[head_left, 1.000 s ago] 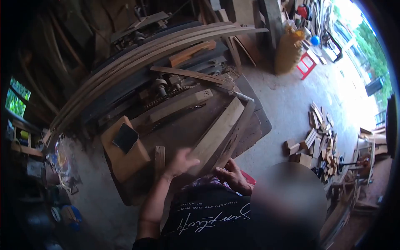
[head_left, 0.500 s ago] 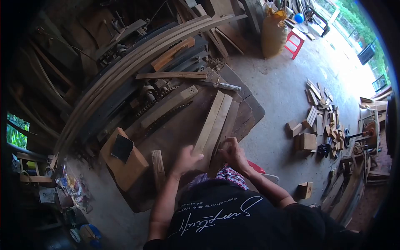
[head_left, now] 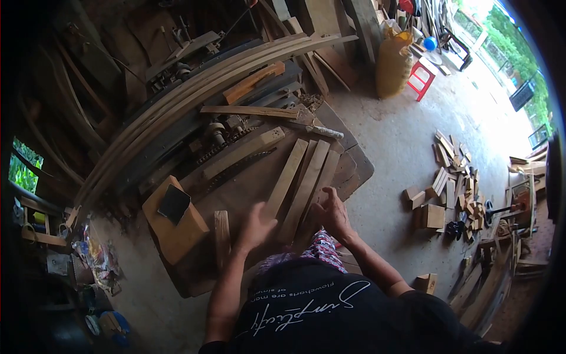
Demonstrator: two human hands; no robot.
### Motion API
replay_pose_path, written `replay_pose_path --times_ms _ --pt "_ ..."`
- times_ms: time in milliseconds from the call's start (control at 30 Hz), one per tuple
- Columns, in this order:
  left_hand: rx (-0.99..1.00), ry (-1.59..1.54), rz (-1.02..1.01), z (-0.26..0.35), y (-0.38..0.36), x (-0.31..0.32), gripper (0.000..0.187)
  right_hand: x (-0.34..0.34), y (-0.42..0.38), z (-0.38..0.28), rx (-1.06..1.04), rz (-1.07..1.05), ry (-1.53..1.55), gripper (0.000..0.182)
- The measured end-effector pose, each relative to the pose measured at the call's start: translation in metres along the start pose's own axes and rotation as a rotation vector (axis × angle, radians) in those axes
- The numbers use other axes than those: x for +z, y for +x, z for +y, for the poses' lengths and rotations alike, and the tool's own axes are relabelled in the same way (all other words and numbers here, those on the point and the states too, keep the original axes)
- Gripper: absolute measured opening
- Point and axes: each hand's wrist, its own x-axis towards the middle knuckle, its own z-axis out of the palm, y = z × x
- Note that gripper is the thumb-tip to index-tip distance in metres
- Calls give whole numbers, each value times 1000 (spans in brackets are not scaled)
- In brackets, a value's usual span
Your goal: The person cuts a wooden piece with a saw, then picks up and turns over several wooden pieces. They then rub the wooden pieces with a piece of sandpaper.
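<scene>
At the near end of a long pale wooden strip (head_left: 287, 175), my left hand (head_left: 257, 226) has its fingers closed around the wood. A second pale strip (head_left: 306, 187) lies just to the right, with a gap between the two at the far end. Beyond it rests a darker strip (head_left: 328, 176), also lengthwise on the wooden worktop (head_left: 236, 183). My right hand (head_left: 336, 217) is beside the near part of the darker strip, thumb and forefinger apart. Parts of the strips' near ends are hidden by my hands.
A wood block with a dark pad (head_left: 175, 207) and a short upright stick (head_left: 221, 233) are on the left. Behind lie a thick bar (head_left: 244, 152) and long curved boards (head_left: 206, 79). Wood offcuts (head_left: 454, 177) cover the floor at right, near a red stool (head_left: 421, 79).
The left strip has shifted left with my left hand and now stands apart from the middle strip. My right hand has moved slightly right, its forefinger raised. The whole view has shifted a little.
</scene>
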Motion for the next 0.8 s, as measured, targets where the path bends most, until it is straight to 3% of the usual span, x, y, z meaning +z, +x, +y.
replay_pose_path --times_ms 67,133,267,333,400,433,467,533,600,700,800 --pt "7 -16 54 25 -2 6 51 -1 8 1 50 -22 -21 50" --pt "-76 -135 92 47 -5 10 50 2 15 2 -113 32 -210 51" --pt "16 -53 200 43 -10 41 52 1 17 -11 16 -51 -338 44" --pt "18 -57 129 65 -17 51 55 7 24 -3 -58 21 -276 39" --pt "268 147 148 77 -20 61 56 6 32 -4 12 80 101 37" --pt "297 149 140 80 -21 68 55 6 37 -5 135 53 327 34" --pt "294 146 139 84 -21 71 55 5 38 0 137 52 325 34" --pt "345 153 43 92 -17 74 55 2 40 8 146 52 652 31" --pt "329 333 -34 95 -8 70 61 -10 37 9 123 122 713 32" --pt "438 486 206 100 8 74 75 -22 33 39 190 139 657 31" --pt "361 662 146 91 13 88 77 -24 29 66 169 147 587 27"
